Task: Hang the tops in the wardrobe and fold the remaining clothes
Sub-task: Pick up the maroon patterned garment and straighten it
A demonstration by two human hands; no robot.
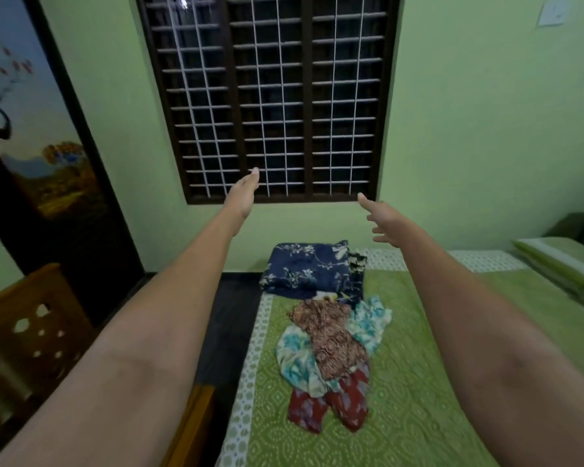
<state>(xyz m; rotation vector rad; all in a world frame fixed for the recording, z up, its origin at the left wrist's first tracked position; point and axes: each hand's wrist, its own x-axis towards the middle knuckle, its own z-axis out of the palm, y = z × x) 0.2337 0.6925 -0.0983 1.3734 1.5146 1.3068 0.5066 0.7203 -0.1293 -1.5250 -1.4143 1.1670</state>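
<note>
A loose pile of clothes lies on the green bed (418, 416): a brown patterned garment (331, 338) on top, a turquoise floral one (294, 358) under it, a red floral one (344, 406) nearest me. Behind them sits a folded navy floral cloth (304, 267). Both my arms are stretched out in the air above the bed. My left hand (243, 193) is held flat with straight fingers and holds nothing. My right hand (381, 224) has its fingers spread and relaxed, also empty. Neither hand touches the clothes.
A barred window (273, 96) fills the green wall ahead. A dark wardrobe door with a painted scene (41, 146) stands at the left, a wooden piece of furniture (31, 332) below it. A green pillow (563, 264) lies at the bed's far right.
</note>
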